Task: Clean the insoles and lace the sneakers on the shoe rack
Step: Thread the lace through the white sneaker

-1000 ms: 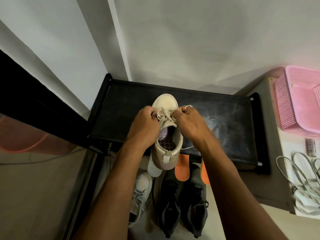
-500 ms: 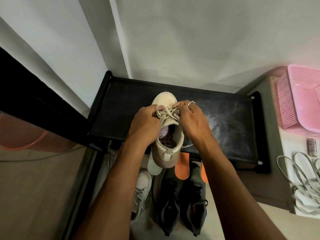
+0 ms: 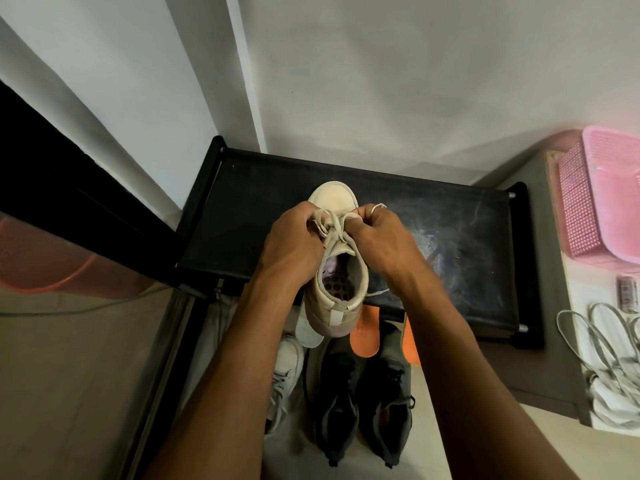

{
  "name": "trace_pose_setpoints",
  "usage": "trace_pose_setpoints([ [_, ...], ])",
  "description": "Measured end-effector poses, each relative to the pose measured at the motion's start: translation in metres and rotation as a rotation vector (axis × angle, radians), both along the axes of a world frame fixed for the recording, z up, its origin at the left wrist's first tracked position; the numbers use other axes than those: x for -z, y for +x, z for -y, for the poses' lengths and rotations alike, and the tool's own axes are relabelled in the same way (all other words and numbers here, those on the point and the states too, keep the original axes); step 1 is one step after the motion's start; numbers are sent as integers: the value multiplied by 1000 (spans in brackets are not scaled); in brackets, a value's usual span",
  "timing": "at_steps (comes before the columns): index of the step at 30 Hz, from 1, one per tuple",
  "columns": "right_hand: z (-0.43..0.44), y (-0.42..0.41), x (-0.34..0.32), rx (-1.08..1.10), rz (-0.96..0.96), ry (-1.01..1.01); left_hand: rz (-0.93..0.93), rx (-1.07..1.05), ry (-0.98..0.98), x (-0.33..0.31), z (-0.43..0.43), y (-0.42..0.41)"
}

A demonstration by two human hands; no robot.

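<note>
Atop the black shoe rack [image 3: 450,244], a cream sneaker [image 3: 346,282] was steadied between both hands, its lace [image 3: 334,223] pinched by left hand [image 3: 294,244] and right hand [image 3: 381,237], seemingly for tightening.

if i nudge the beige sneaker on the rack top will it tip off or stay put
The beige sneaker may well tip: its heel seems to overhang the rack top's front edge. It looks soft-sided, so probably light and easily shoved. Its lace, pinched by the left hand and right hand, looks floppy.
</note>
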State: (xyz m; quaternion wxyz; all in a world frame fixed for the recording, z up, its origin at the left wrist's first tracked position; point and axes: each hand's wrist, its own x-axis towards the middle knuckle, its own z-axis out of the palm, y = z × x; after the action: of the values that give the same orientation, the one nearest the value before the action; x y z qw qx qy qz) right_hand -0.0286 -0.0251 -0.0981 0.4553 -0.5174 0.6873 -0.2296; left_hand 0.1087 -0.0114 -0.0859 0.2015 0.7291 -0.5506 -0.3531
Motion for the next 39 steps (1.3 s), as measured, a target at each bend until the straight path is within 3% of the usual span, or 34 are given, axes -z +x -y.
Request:
trace_pose_setpoints([
  [10,-3,0,-1,35,41,-42,-83,-12,38,-5,-2,-3],
  [14,-3,2,3,9,49,-62,17,38,82,-4,0,-3],
  [29,-3,7,4,37,51,-60,118,45,-136,9,1,2],
  [39,-4,3,-3,-68,42,-25,196,149,-114,10,1,4],
])
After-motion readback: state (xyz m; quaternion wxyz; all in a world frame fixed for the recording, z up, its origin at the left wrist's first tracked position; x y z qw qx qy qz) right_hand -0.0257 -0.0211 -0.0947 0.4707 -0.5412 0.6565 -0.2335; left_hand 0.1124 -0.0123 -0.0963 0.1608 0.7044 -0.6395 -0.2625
